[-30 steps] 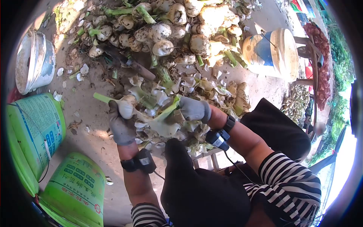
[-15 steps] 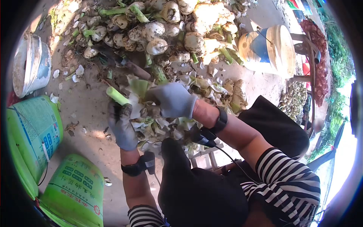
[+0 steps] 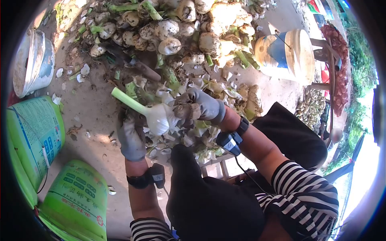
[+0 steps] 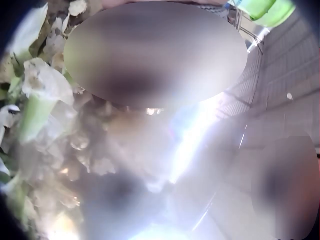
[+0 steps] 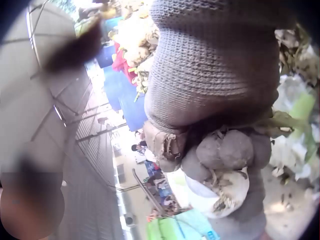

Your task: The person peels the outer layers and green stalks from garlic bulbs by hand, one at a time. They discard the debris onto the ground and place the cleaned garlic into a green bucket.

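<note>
A white garlic bulb [image 3: 158, 120] with a cut green stem lies between both gloved hands in the head view, its stem pointing up and left. My left hand [image 3: 132, 138] grips it from the stem side, fingers partly hidden behind the stalk. At the root end, my right hand [image 3: 201, 105] has its fingers curled and pinches the bulb's outer skin. Close up in the right wrist view, soiled grey fingertips [image 5: 227, 150] press beside the root end of the bulb [image 5: 220, 197]. Peeled husks [image 3: 193, 136] lie heaped below the hands. Blur and glare cover much of the left wrist view.
Unpeeled bulbs [image 3: 167, 34] with soil and stems are piled ahead. White buckets stand left [image 3: 34, 64] and right [image 3: 283, 54] of the pile. Two green tubs [image 3: 76, 197] sit at lower left. A wooden-handled tool [image 3: 144, 70] lies before the pile.
The right hand swept left over the bulb, then drew back right to its root end. A large leafy skin hanging from the bulb is gone; the bulb has moved right with the left hand.
</note>
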A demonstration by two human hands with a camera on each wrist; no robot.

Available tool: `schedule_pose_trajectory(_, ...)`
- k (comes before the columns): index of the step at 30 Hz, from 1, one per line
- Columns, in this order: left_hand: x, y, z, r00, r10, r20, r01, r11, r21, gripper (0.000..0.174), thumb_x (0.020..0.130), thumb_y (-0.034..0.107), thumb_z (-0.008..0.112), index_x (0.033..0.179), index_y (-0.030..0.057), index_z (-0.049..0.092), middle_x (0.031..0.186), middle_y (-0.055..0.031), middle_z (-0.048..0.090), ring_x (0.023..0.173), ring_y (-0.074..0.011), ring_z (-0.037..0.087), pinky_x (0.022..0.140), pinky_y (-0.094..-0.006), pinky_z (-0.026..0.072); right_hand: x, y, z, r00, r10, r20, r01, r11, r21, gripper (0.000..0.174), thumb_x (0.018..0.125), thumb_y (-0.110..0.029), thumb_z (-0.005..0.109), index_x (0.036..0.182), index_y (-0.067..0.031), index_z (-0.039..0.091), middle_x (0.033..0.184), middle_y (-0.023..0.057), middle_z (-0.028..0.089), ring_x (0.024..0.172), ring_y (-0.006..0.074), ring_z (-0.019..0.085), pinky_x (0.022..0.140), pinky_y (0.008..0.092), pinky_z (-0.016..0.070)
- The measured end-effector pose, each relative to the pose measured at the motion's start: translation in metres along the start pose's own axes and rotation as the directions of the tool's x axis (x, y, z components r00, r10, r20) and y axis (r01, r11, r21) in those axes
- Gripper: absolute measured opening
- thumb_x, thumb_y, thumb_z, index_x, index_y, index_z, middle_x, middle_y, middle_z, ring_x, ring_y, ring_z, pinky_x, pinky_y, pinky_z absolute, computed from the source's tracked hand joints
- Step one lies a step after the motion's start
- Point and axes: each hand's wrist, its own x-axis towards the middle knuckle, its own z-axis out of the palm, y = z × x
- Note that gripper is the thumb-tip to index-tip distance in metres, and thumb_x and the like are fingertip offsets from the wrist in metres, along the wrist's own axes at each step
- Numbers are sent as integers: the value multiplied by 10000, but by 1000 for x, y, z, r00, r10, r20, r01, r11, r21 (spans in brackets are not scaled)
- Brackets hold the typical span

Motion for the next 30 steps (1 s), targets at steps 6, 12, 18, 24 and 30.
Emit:
schedule_pose_trajectory(6,-17,-3,19,960,-280,8,280,960,-21,391,906,238,437,1215,1,399,1134,-132,512,1022,-203,521,818,-346,457,13,-20,26,987,159,23,-62,510,-858,260,754,-230,623,889,-7,630,742,144,629,658,167,612,604,283,471)
schedule_pose_trajectory(12,13,-10,1,962,-265,61,271,922,-278,329,913,238,445,1080,-41,496,1001,-151,572,919,-221,572,790,-374,480,4,-9,3,872,-464,158,480,743,-466,219,739,-179,672,798,28,627,749,136,629,668,160,613,578,293,478)
schedule_pose_trajectory(18,11,7,-13,984,-177,0,170,946,-276,334,903,282,459,1077,2,509,1041,-130,564,989,-231,543,878,-377,432,-9,-22,-6,985,-9,-171,-85,841,-534,342,728,-234,693,938,19,598,761,114,643,711,166,629,619,309,485)
schedule_pose_trajectory(24,-4,-2,4,988,124,-97,-92,955,282,290,877,187,512,1101,11,460,1009,-111,554,943,-201,552,835,-336,433,25,-15,35,989,-71,-127,-103,274,-956,276,788,-233,619,947,-9,597,742,126,628,693,157,611,610,354,476)
schedule_pose_trajectory(30,7,1,2,977,-181,-110,125,913,-387,311,830,89,557,1110,-12,467,1009,-120,568,935,-195,563,835,-331,453,27,8,23,820,-554,146,550,689,-473,253,801,-217,613,775,33,581,640,41,543,592,101,508,535,263,416)
